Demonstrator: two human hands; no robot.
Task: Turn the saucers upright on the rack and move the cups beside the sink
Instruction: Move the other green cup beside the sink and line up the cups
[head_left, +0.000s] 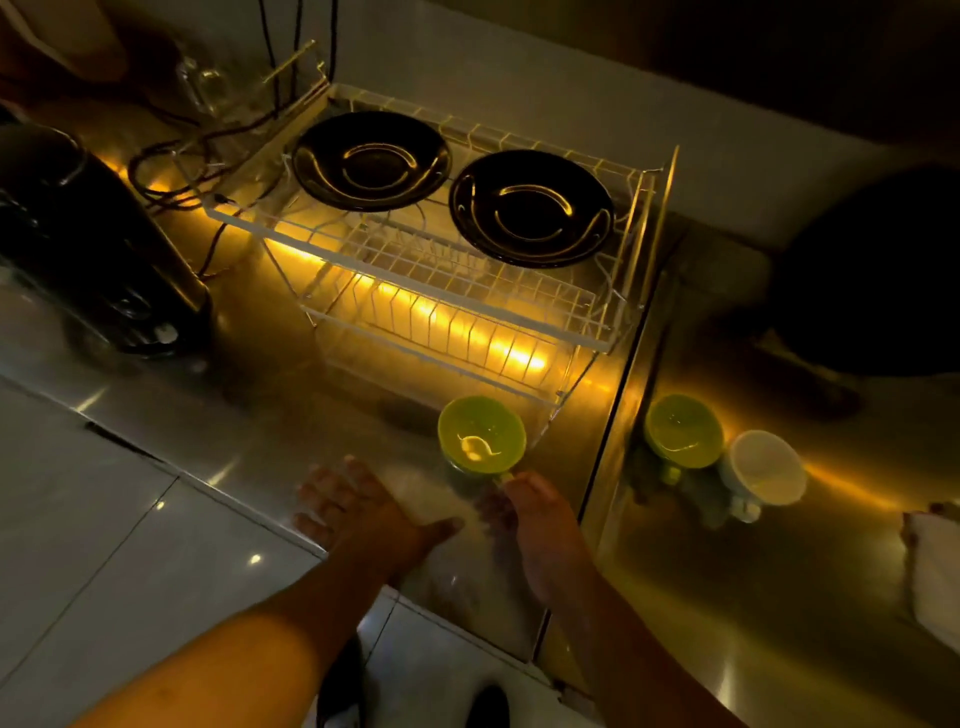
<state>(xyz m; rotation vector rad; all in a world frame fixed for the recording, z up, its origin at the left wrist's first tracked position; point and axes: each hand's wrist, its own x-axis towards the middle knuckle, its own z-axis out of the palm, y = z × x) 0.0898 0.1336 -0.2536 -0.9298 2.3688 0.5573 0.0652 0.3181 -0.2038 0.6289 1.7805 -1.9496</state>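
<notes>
Steel counter (270, 447): running dim and reflective under everything, lit from beneath the rack by a yellow strip light.

White wire dish rack (457, 312): standing two-tiered at the back of the counter.

Two black saucers (370, 160) (531, 208): lying side by side, wells facing up, flat on the rack's top tier.

Black appliance (88, 244): sitting left of the rack, cables trailing behind it. No readable lettering or brand showing on it or on anything else.

Left hand (358, 512): resting palm down with fingers spread on the counter, well left of the near cup and not touching it.

Right hand (524, 512): reaching to the green cup (482, 435), fingertips pinching its handle at the near side; the cup is standing upright just in front of the rack's lower right corner.

Second green cup (683, 431) and white cup (768, 467): standing upright and touching each other, right of the raised counter divider, apart from both hands.

White cloth (935, 566): lying at the right edge.
</notes>
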